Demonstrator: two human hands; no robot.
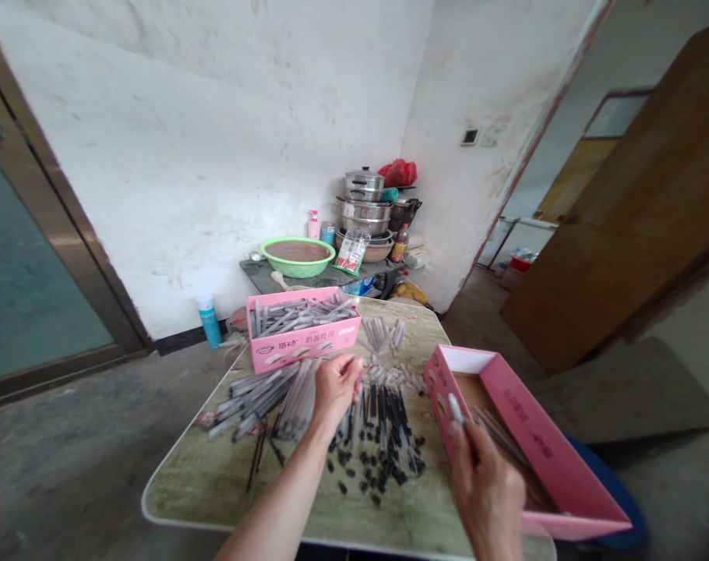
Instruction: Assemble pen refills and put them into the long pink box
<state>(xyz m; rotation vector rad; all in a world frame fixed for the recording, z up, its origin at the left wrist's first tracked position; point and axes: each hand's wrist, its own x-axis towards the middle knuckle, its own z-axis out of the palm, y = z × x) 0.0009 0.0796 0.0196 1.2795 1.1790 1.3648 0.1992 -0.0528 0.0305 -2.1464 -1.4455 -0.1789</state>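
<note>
My left hand (334,389) is pinched closed above the middle of the table; whatever lies between its fingertips is too small to make out. My right hand (488,487) grips a pen (456,408) whose whitish end sticks out past the thumb, beside the right pink box (570,448). Under and left of my left hand lie translucent pen barrels (299,401). Dark pen refills (389,409) lie to its right, with small black plugs (372,467) scattered nearer me. Small clear pieces (389,374) and clear pen caps (383,335) lie farther back.
A second pink box (305,347), full of pens, stands at the table's (202,483) back left. Behind it, a dark stand holds a green basin (299,267), stacked steel pots (365,210) and bottles. A blue spray can (209,321) stands on the floor by the wall.
</note>
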